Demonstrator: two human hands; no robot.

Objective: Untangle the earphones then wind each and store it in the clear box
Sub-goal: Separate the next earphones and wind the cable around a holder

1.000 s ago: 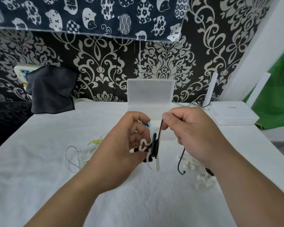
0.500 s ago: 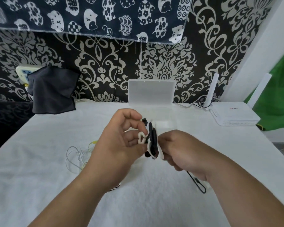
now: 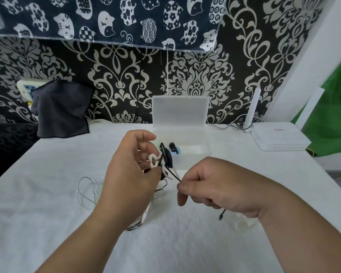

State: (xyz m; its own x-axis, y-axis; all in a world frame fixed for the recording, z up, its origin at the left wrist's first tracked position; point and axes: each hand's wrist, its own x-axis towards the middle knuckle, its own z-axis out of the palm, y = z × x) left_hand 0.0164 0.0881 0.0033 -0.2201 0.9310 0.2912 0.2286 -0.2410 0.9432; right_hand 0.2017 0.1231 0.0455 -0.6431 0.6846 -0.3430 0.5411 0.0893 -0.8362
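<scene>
Fingers [image 3: 141, 135] of left hand [image 3: 126, 174] gripping 1 winder [image 3: 153, 160], of right hand [image 3: 220, 186] pinching 1 cord [image 3: 175, 175]

We cannot identify the small black-and-blue item [image 3: 173, 148] inside the clear box [image 3: 193, 154]. Left of the box a dark cloth [image 3: 61, 113] covers most of a socket [image 3: 24, 88]; right of it, the router's [image 3: 282, 137] print is unreadable.

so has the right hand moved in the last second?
Yes. The right hand has come down toward the person, away from the clear box, pinching the black cable off the white winder.
</scene>
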